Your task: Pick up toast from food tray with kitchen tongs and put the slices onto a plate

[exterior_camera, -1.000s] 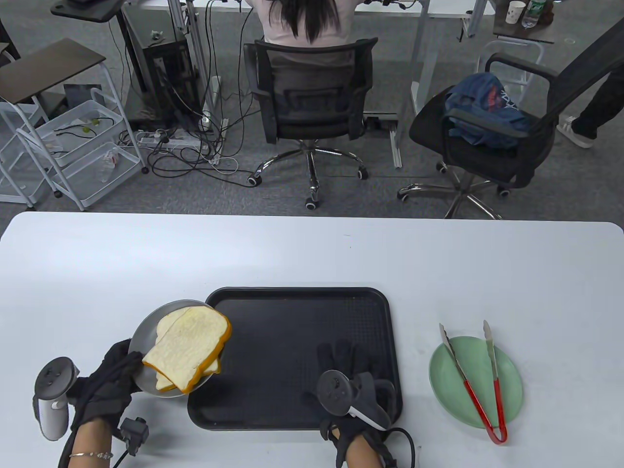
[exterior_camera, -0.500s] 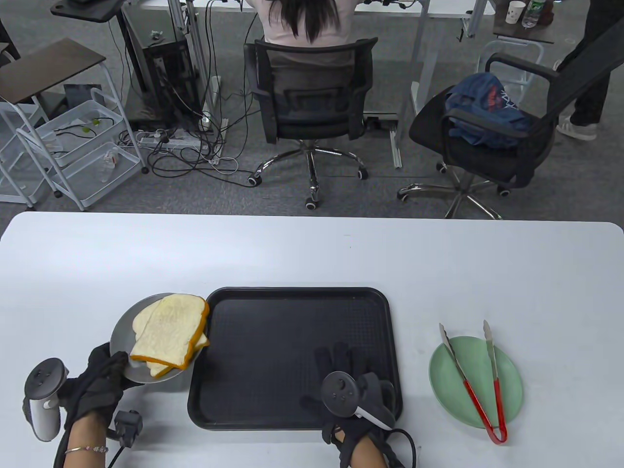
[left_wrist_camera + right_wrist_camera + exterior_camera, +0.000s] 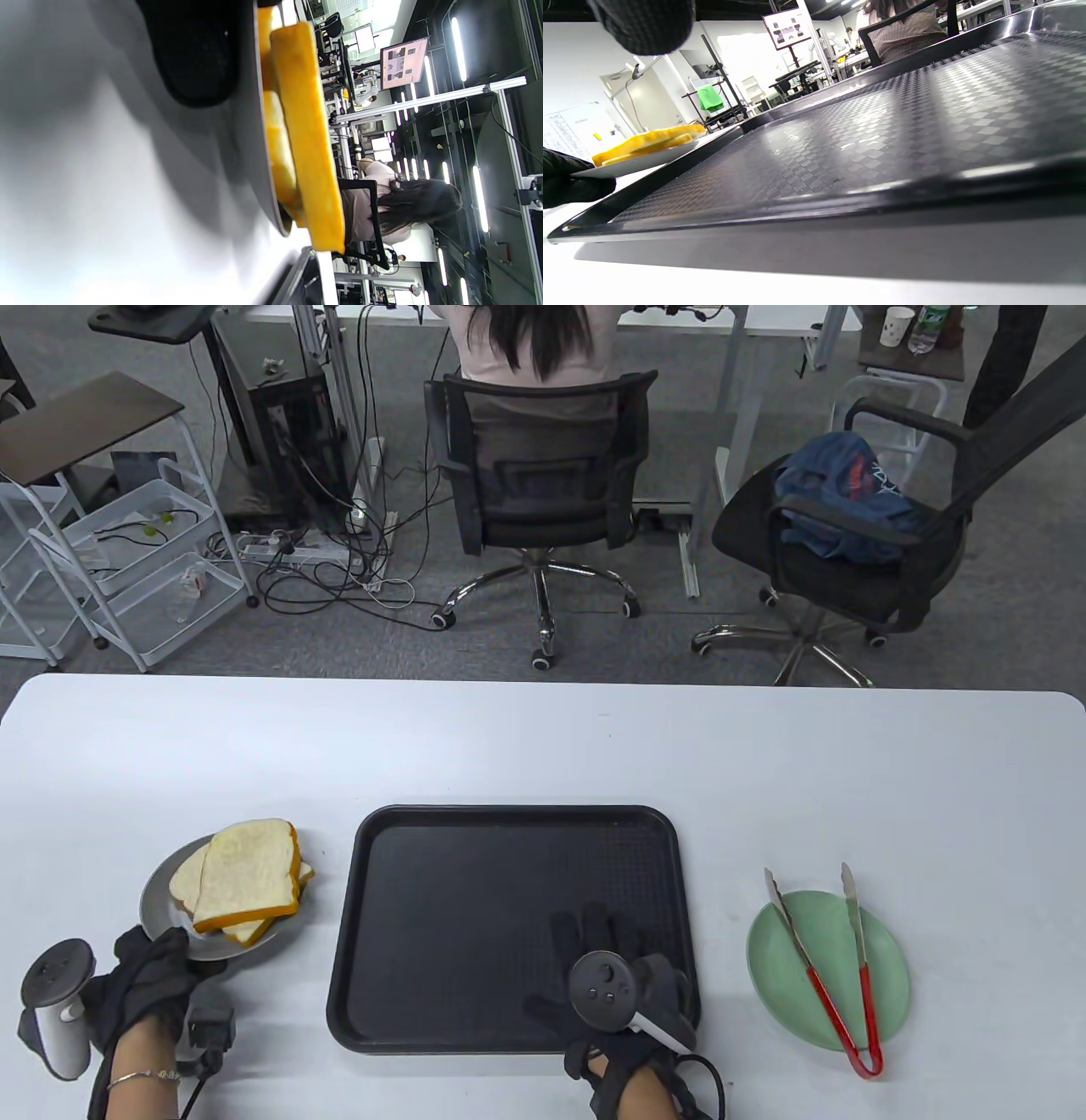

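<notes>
Holding the grey plate (image 3: 161,899) by its near rim, the left hand (image 3: 144,984) keeps its grip closed on that edge. Two toast slices (image 3: 246,878) lie stacked on the plate, well to the left of the black food tray (image 3: 509,925). From the left wrist view, the plate (image 3: 250,127) appears to sit just above the counter (image 3: 543,746); contact cannot be confirmed. The right hand (image 3: 619,976) rests flat on the near right part of the tray, fingers straight, gripping nothing. The tray surface shows no toast in any view. The kitchen tongs (image 3: 823,959) lie untouched across a green plate (image 3: 882,976) to the right of the tray, their red hinge end nearest the person.

Step in hand: judged to be positioning the loaded grey plate, with the tongs not in use.

Next move: seat the plate fully on the counter, release the rim, then lift the right hand toward the tongs' red end if further transfer is needed.
</notes>
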`<state>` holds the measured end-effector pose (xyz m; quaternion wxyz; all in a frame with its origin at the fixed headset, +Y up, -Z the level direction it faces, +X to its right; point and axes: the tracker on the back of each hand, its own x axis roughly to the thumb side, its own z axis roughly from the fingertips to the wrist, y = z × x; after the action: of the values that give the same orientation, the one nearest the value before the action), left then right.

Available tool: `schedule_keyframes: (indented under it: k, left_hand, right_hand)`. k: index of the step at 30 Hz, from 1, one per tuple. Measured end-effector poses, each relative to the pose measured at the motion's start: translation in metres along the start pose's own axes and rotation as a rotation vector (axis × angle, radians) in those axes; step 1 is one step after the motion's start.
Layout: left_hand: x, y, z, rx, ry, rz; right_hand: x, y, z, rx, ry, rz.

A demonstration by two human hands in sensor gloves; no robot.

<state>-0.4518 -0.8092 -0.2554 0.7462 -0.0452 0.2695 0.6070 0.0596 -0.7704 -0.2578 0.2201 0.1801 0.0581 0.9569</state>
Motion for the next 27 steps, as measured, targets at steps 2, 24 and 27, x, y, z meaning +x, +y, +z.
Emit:
schedule_keyframes:
  k: [2, 24, 27]
  left_hand:
    - [0.000, -0.001, -0.001, 0.006, 0.004, -0.018]
    - [0.011, 0.003, 0.006, 0.044, -0.055, -0.107]
    - [0.016, 0.002, 0.010, 0.077, -0.072, -0.168]
  right_hand:
    - [-0.002, 0.000, 0.000, 0.000, 0.003, -0.003]
    - [-0.004, 0.001, 0.001, 0.011, 0.003, -0.040]
    - [-0.004, 0.001, 0.001, 0.014, -0.001, -0.042]
